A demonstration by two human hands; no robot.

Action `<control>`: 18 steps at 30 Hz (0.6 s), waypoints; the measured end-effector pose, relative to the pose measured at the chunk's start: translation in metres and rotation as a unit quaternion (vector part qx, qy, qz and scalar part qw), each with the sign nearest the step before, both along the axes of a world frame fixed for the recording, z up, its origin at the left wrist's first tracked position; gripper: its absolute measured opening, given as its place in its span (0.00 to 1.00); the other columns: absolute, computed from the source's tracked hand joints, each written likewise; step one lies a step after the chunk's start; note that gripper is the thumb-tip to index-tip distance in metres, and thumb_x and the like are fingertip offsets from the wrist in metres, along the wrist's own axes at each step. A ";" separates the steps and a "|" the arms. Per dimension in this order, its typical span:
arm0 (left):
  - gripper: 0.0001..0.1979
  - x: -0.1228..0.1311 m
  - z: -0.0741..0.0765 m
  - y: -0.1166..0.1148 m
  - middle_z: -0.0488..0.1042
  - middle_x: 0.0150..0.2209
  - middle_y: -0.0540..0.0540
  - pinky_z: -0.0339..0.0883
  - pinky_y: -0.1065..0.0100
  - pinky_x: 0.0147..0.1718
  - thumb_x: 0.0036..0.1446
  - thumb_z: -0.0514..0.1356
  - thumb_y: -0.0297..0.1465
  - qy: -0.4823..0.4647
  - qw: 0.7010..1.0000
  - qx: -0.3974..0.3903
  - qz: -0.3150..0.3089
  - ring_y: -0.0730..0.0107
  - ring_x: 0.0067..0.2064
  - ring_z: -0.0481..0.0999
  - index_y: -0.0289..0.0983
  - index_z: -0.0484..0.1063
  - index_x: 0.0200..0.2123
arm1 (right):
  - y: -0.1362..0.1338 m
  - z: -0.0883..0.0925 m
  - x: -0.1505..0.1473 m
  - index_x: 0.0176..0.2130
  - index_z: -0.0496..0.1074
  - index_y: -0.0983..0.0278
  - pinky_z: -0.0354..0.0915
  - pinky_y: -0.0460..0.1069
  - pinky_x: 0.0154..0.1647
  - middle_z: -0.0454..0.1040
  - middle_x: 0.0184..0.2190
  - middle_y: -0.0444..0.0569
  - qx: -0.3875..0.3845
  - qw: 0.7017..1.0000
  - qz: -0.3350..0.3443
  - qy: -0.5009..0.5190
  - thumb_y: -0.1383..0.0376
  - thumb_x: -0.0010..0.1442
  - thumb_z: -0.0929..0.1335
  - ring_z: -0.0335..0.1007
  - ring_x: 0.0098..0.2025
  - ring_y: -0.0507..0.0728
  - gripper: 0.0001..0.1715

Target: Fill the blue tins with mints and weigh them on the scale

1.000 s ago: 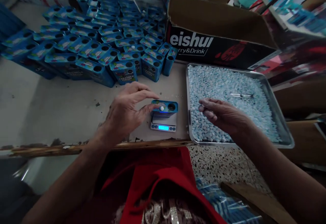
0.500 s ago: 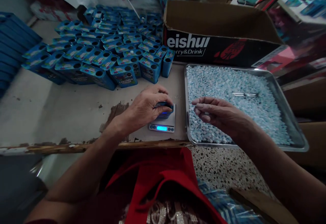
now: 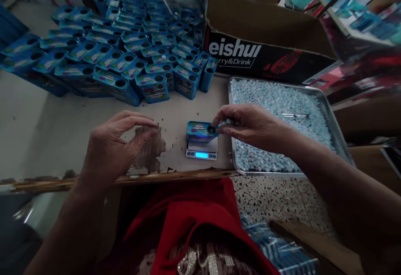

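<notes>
A small blue candy box (image 3: 197,132) stands on a small digital scale (image 3: 201,150) with a lit blue display. My right hand (image 3: 247,122) is at the round dark hole in the box's top, with several pale blue candies (image 3: 228,122) between its fingers. Away to the left of the scale, over the worn patch of the table, hovers my left hand (image 3: 119,141), its fingers and thumb apart and holding nothing. To the right, a metal tray (image 3: 232,152) is filled with pale blue and white candies, partly hidden under my right forearm.
Rows of blue boxes with round holes (image 3: 153,87) crowd the table's back left. Behind the tray stands an open black cardboard box (image 3: 232,54). A clear tool (image 3: 294,115) lies on the candies. The wooden table edge (image 3: 175,175) runs along the front.
My left hand has let go of the candy box and moved left. My right hand has moved left from over the tray to the box's hole. The view has shifted slightly.
</notes>
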State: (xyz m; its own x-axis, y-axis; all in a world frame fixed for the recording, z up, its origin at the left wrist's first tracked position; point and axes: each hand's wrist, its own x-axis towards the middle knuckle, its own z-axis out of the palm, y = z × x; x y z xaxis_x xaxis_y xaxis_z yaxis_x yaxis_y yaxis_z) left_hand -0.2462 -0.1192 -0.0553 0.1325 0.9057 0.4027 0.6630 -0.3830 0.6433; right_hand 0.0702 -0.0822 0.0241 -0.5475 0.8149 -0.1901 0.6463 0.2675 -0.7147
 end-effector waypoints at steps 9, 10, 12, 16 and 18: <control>0.09 -0.012 -0.012 0.003 0.82 0.46 0.52 0.73 0.65 0.52 0.60 0.70 0.34 -0.017 1.000 0.004 0.022 0.67 0.47 0.81 0.43 0.81 0.44 | 0.003 0.003 -0.007 0.43 0.80 0.62 0.52 0.50 0.32 0.69 0.27 0.43 0.012 0.997 -0.011 -0.078 0.67 0.63 0.71 0.60 0.29 0.52 0.08; 0.10 -0.013 -0.012 0.004 0.82 0.46 0.51 0.73 0.66 0.52 0.60 0.71 0.34 -0.014 1.000 0.005 0.027 0.67 0.47 0.80 0.43 0.81 0.44 | 0.003 0.004 -0.008 0.42 0.80 0.62 0.52 0.50 0.32 0.69 0.27 0.43 0.013 0.996 -0.014 -0.083 0.67 0.63 0.71 0.60 0.29 0.52 0.08; 0.11 -0.014 -0.013 0.005 0.82 0.46 0.51 0.73 0.66 0.51 0.59 0.71 0.34 -0.011 0.999 0.005 0.038 0.67 0.46 0.80 0.43 0.81 0.46 | 0.003 0.006 -0.011 0.42 0.80 0.62 0.53 0.50 0.33 0.69 0.27 0.44 0.011 0.996 -0.019 -0.090 0.66 0.62 0.72 0.61 0.30 0.53 0.07; 0.12 -0.013 -0.016 0.007 0.82 0.46 0.50 0.74 0.66 0.51 0.59 0.71 0.35 -0.020 0.999 0.000 0.025 0.66 0.47 0.80 0.42 0.81 0.46 | 0.003 0.008 -0.016 0.42 0.81 0.62 0.53 0.50 0.33 0.69 0.27 0.44 0.014 0.995 -0.015 -0.099 0.66 0.63 0.71 0.61 0.30 0.53 0.07; 0.11 -0.011 -0.017 0.008 0.82 0.46 0.50 0.74 0.66 0.51 0.60 0.71 0.34 -0.025 1.000 -0.007 0.014 0.67 0.47 0.80 0.41 0.81 0.46 | 0.004 0.008 -0.018 0.42 0.81 0.62 0.53 0.50 0.32 0.70 0.28 0.43 0.022 0.994 -0.008 -0.106 0.67 0.64 0.71 0.62 0.30 0.52 0.07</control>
State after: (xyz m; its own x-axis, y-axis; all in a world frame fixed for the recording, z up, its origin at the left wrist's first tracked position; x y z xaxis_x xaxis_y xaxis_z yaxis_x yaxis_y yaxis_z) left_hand -0.2573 -0.1115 -0.0728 0.0871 0.9143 0.3955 0.6396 -0.3557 0.6814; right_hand 0.0524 -0.0785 0.0319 -0.4858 0.8332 -0.2641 0.7856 0.2838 -0.5498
